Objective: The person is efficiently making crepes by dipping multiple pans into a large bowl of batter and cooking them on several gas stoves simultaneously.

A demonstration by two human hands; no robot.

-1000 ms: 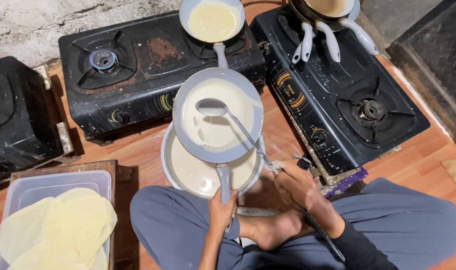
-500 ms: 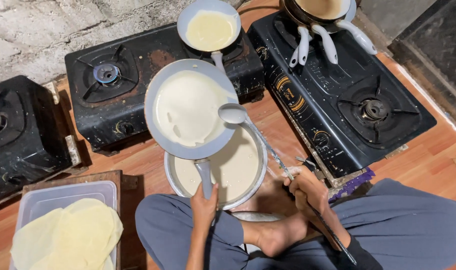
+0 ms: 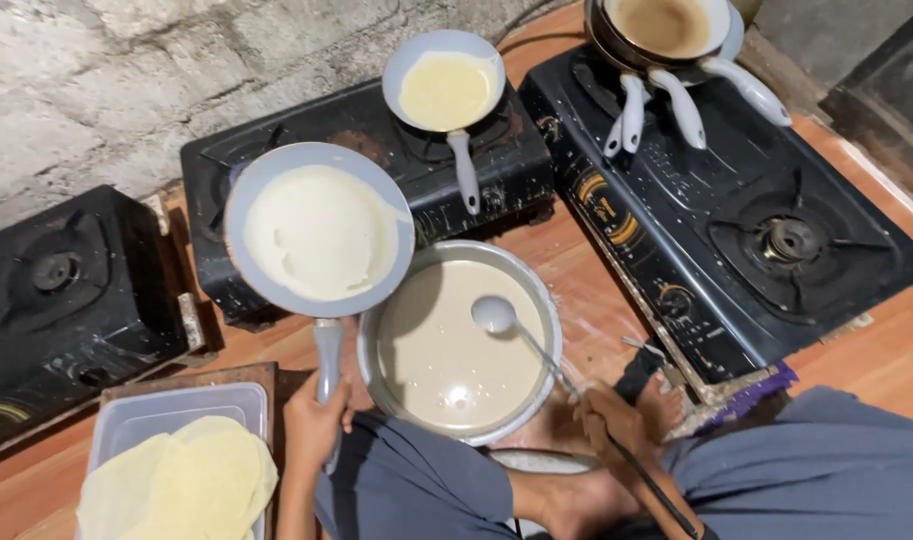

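Pale batter coated the grey pan point(image 3: 319, 232) that your left hand point(image 3: 315, 425) gripped by its handle, fingers wrapped fully around it. The pan hung just left of the batter bowl point(image 3: 551, 318), its rim overlapping the bowl's edge, above the middle stove point(image 3: 537, 170). Your right hand point(image 3: 613, 424), closed around a ladle point(image 3: 496, 314), held its scoop over the batter in the bowl. Behind the bowl, a small pan point(image 3: 445, 90) sat on the middle stove. Left of the bowl, a plastic tub point(image 3: 167, 410) held finished yellow crepes point(image 3: 182, 480).
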